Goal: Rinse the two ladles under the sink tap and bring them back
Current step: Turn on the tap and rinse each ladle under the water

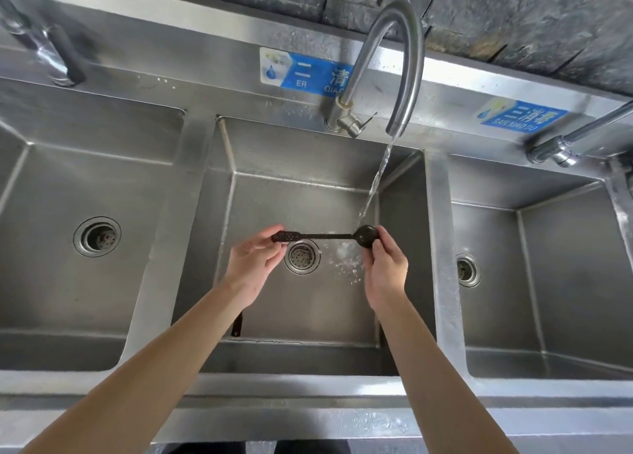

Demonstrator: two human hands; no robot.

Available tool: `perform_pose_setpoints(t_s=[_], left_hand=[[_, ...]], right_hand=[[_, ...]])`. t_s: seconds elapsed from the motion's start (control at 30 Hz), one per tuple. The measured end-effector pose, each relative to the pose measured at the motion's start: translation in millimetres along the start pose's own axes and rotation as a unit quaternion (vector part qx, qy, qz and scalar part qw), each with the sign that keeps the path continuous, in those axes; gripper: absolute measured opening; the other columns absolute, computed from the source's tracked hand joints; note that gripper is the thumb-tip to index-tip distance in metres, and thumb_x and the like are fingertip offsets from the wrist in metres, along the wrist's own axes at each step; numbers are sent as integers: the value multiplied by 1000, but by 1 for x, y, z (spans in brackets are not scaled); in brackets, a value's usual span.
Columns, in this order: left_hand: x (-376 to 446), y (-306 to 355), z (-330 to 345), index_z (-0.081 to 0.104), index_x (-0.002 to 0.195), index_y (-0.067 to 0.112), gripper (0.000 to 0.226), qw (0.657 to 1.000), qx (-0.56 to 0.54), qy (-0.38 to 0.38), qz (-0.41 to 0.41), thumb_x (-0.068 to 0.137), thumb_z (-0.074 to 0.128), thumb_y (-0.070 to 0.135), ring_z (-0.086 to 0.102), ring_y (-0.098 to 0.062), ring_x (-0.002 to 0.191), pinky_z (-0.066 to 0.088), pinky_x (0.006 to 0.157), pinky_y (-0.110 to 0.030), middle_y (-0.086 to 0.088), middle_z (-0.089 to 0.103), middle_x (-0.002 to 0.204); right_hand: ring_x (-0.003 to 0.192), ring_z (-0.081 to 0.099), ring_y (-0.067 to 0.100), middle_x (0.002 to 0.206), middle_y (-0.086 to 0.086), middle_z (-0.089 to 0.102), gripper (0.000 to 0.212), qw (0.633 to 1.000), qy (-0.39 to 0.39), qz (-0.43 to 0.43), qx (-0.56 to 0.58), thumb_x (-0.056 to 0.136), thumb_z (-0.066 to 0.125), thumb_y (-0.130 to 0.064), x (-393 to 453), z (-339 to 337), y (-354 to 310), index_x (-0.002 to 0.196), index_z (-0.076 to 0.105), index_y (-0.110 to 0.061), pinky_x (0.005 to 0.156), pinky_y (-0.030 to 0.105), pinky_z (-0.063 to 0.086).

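We rinse one black ladle [325,237] under the running tap [394,77], held level over the middle sink basin [308,316].

Its long axis runs left to right: our left hand [251,265] pinches the flat handle end, our right hand [385,268] closes its fingers on the bowl, where the water stream [375,183] lands. A dark handle [237,324], probably the second ladle, shows under our left forearm, so that arm is nearer it.
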State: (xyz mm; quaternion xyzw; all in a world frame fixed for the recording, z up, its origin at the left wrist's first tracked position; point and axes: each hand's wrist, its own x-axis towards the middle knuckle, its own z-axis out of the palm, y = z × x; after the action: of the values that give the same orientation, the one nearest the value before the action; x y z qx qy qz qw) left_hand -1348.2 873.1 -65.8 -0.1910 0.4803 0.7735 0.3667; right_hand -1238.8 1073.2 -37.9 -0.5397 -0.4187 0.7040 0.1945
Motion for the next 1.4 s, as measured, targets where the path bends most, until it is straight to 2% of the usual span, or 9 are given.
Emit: perform_pose_setpoints(t_s=[0.1, 0.2, 0.37, 0.5, 0.6, 0.7, 0.9, 1.23, 1.4], left_hand=[[9, -4, 20, 77, 98, 3, 32, 999, -12, -26, -16, 88, 56, -20, 69, -22, 114, 54, 99, -34, -11, 69, 128], [16, -7, 38, 75, 107, 8, 36, 999, 15, -50, -14, 89, 58, -18, 69, -20, 114, 58, 91, -26, -11, 66, 132], [23, -16, 54, 67, 125, 10, 44, 981, 184, -59, 10, 84, 73, -3, 70, -20, 99, 52, 96, -31, 2, 74, 100], [16, -22, 60, 81, 86, 35, 32, 949, 295, -93, 57, 83, 71, 5, 57, -20, 78, 48, 78, -34, -8, 66, 86], [12, -30, 55, 78, 91, 20, 22, 940, 324, -106, 29, 91, 66, 2, 70, -23, 85, 60, 88, -32, -16, 74, 88], [11, -43, 43, 72, 112, 7, 18, 912, 388, -131, -30, 96, 62, 7, 76, -15, 79, 63, 80, -30, -9, 73, 94], [15, -89, 13, 70, 110, 16, 16, 834, 515, -153, -127, 95, 66, 10, 61, -13, 78, 56, 64, -21, -2, 69, 88], [46, -176, 0, 74, 104, 7, 20, 784, 587, -116, -167, 88, 68, -4, 67, -14, 77, 57, 72, -24, -9, 74, 93], [73, -217, -4, 68, 116, -6, 27, 757, 620, -77, -192, 89, 67, -7, 62, -13, 69, 52, 57, -13, -22, 70, 104]], right_hand=[[119, 67, 17, 128, 4, 69, 35, 999, 11, -40, 2, 104, 52, 2, 1, -12, -17, 124, 73, -20, 105, 29, 55], [115, 69, 12, 125, 3, 71, 36, 997, 5, -69, 40, 103, 51, 5, 2, -25, -31, 124, 72, -16, 100, 22, 56], [109, 74, 8, 115, -1, 76, 28, 992, 15, -101, 75, 102, 57, 1, 5, -40, -46, 114, 74, -18, 97, 21, 57], [107, 75, 10, 109, 2, 77, 22, 994, 16, -94, 54, 100, 67, -15, 8, -54, -50, 121, 72, -11, 92, 22, 59], [102, 75, 6, 111, 3, 77, 24, 997, 20, -68, 8, 101, 65, -23, 14, -62, -49, 123, 72, -15, 95, 29, 60], [99, 74, 5, 115, 2, 76, 24, 997, 5, -43, -56, 100, 62, -9, 26, -69, -41, 118, 74, -21, 90, 27, 62], [100, 74, 14, 101, -6, 75, 33, 972, 22, 25, -231, 95, 69, -6, 60, -79, 7, 125, 74, -18, 101, 33, 58], [113, 71, 33, 120, 11, 72, 32, 968, 49, 140, -203, 98, 59, 3, 118, -102, 109, 123, 70, -14, 101, 45, 58], [120, 67, 37, 128, 21, 70, 40, 967, 74, 137, -199, 97, 53, 9, 144, -110, 143, 131, 67, -7, 106, 49, 54]])
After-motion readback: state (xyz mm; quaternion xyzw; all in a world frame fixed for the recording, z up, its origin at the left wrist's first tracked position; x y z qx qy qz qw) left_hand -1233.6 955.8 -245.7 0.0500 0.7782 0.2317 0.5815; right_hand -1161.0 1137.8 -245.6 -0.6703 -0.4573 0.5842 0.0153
